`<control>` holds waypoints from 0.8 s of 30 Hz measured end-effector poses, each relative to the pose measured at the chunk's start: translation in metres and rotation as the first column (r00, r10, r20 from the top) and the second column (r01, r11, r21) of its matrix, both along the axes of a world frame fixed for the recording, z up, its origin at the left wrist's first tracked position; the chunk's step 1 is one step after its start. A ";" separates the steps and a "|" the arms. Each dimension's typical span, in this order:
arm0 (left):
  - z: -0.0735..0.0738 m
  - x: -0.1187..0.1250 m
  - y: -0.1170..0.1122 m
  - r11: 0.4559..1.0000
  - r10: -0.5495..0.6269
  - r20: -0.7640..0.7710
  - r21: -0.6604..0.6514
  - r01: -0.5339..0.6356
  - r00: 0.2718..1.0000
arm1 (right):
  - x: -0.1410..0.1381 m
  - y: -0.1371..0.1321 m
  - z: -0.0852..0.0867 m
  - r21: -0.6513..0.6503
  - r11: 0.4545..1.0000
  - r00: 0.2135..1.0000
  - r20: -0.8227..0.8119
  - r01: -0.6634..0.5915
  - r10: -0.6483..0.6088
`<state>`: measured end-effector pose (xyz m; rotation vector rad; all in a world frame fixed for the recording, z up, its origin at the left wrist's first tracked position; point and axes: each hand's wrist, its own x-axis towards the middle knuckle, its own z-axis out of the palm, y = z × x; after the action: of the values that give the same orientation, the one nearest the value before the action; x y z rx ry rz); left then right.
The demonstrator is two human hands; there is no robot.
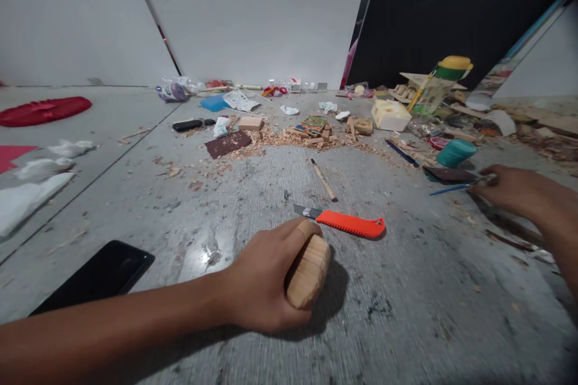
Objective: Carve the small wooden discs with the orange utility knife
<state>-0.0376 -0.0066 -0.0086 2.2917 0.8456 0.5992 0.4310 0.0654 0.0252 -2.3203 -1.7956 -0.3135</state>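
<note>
Gripping the wooden block (311, 272): the left hand (267, 280), fingers wrapped round it from the left, thumb beneath; a tan band circles one finger.
Block's place: foreground, near the middle of the grey floor (419, 313), its shadow to the right; whether its base touches down is hidden.
Right hand (508, 191): out at the right side, well apart from the block, fingers closed on the end of a slim blue rod (450, 190).
Box cutter (354, 224): just beyond the block, orange handle pointing right, blade bared to the left.
Wooden-handled tool (324, 181): lying behind the cutter, its dark tip pointing away.
Smartphone (97, 280): face up, left of the block, partly behind the left forearm.
Beside the right hand: a dark brown flat piece (451, 175), with a teal cylinder (457, 153) just behind.
Wood shavings (280, 143): heaped farther back, a dark brown sheet (228, 144) at their left edge.
Back right: a pale yellow box (391, 117) near a yellow-topped bottle (445, 87).
Far left: a red oval mat (45, 111).
</note>
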 end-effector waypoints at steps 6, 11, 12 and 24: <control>-0.001 0.000 0.001 1.000 0.004 -0.012 -0.007 -0.004 1.000 | -0.087 -0.023 0.008 -0.213 0.821 0.812 -0.409 -0.529 0.417; -0.002 0.000 0.001 1.000 -0.007 -0.006 0.013 0.007 1.000 | -0.128 -0.038 0.006 -0.057 0.684 0.627 -0.463 -0.727 0.627; -0.002 0.000 0.001 1.000 -0.011 -0.005 0.014 0.011 1.000 | -0.129 -0.039 0.003 -0.030 0.676 0.618 -0.439 -0.736 0.652; -0.003 -0.002 0.001 1.000 -0.025 -0.027 -0.009 0.025 0.999 | -0.146 -0.048 -0.015 0.018 0.651 0.591 -0.399 -0.759 0.701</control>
<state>-0.0394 -0.0060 -0.0117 2.3040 0.8297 0.5533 0.2849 0.0170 0.0104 -1.3383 -2.3989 0.3935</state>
